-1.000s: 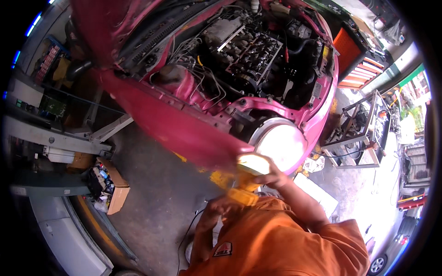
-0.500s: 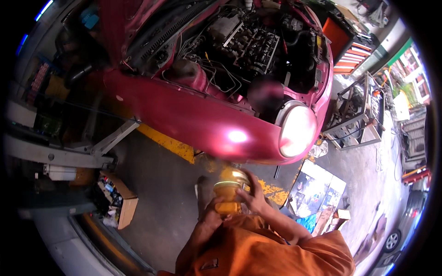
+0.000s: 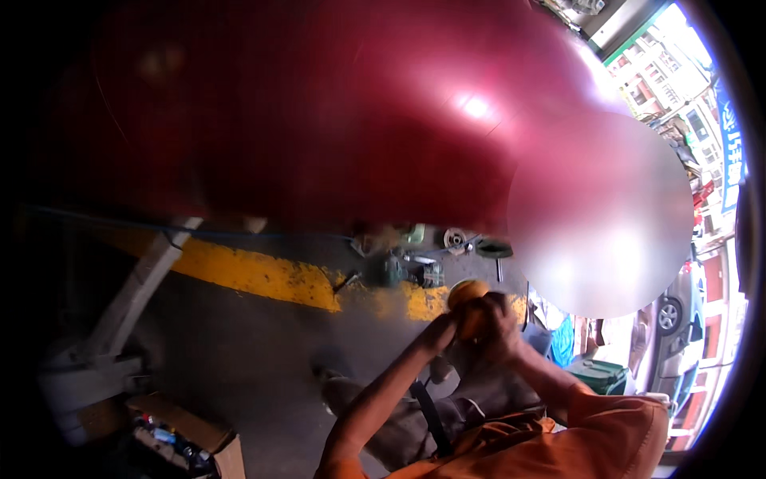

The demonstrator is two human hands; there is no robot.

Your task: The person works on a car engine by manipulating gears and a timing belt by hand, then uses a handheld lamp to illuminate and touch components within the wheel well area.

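Both my hands are low in front of me, closed around a yellow, rounded container (image 3: 468, 292). Its upper end shows above my fingers, and my grip hides most of its body. My left hand (image 3: 440, 332) is on its left side. Wrapped round its right side is my right hand (image 3: 501, 329). Just beyond them, the pink-red car body (image 3: 343, 136) fills the upper view, close and blurred. A round blurred patch covers its right front part.
A grey lift arm (image 3: 144, 283) slants down at the left. A cardboard box (image 3: 231, 459) of small items stands lower left. Tools and parts (image 3: 415, 267) lie on the floor by the yellow stripe (image 3: 255, 278). A green bin (image 3: 598, 375) is at the right.
My view has moved closer and lower to the car, so the engine bay has left the picture. My hands and the yellow container now appear farther right, and the container looks tilted.
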